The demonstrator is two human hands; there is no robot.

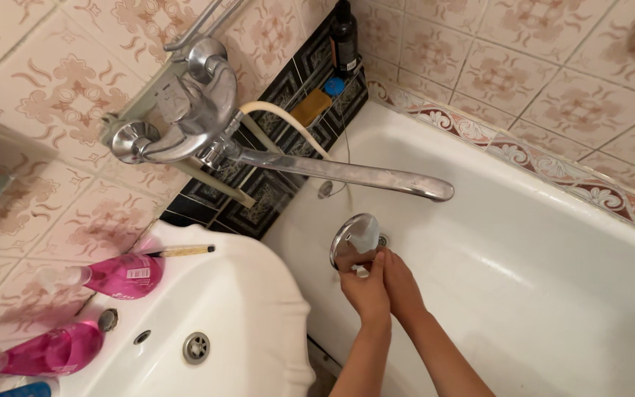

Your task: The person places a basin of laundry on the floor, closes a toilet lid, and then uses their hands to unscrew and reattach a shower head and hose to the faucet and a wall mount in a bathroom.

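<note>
Both my hands reach down into a white bathtub (pixel 523 242). My left hand (pixel 364 288) grips the neck of a chrome shower head (pixel 356 236), whose round face turns up towards me. My right hand (pixel 403 285) presses against the left one and touches the same handle from the right. A long chrome faucet spout (pixel 347 173) swings out over the tub just above the shower head. The faucet body (pixel 185 110) is fixed to the tiled wall. A pale shower hose (pixel 288 121) curves away from it.
A white washbasin (pixel 222 316) with a drain (pixel 196 346) sits at the lower left. Two pink bottles (pixel 123 275) lie on its rim, with a thin brush (pixel 181 251) beside them. A dark bottle (pixel 344 38) and a soap bar (pixel 310 107) stand on the tub's far corner ledge.
</note>
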